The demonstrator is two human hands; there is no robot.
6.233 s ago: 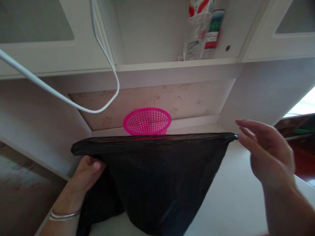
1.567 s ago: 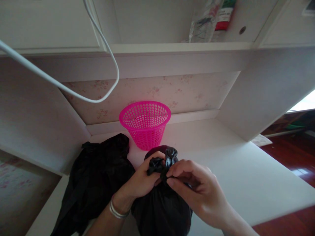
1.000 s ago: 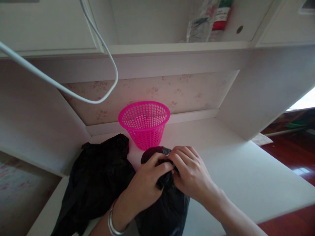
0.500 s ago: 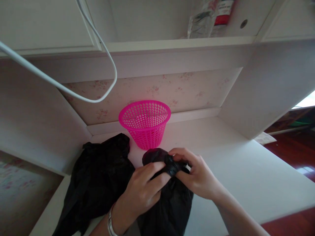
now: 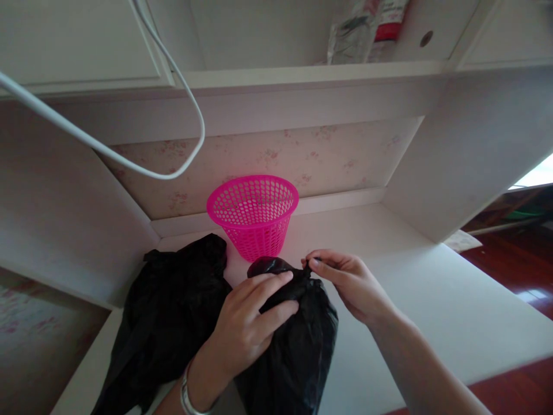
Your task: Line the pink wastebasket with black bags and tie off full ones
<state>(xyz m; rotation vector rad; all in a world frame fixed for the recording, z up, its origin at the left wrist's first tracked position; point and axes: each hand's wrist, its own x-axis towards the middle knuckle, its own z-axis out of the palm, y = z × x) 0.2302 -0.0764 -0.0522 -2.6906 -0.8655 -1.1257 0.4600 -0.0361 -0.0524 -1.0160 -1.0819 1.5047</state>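
Observation:
A black plastic bag (image 5: 298, 340) stands on the white desk in front of me, its top gathered and twisted. My left hand (image 5: 254, 317), with a silver bracelet at the wrist, is closed on the gathered neck from the left, thumb and fingers round the plastic. On the other side my right hand (image 5: 337, 276) pinches a small twisted end of the same bag between thumb and fingers. A second black plastic bag (image 5: 173, 311) lies crumpled to the left. Behind the bags stands a pink perforated wastebasket (image 5: 259, 230), upright.
The white desk (image 5: 371, 242) is boxed in by side panels. Overhead, a shelf (image 5: 276, 78) holds clear plastic and a bottle with a red label (image 5: 387, 29). A white cable (image 5: 142, 170) loops down at upper left. Reddish floor (image 5: 518, 265) shows at the right.
My right hand has drawn slightly up and right, from gripping at the knotted neck to pinching a small end of it. My left hand stays on the neck, fingers a little straighter.

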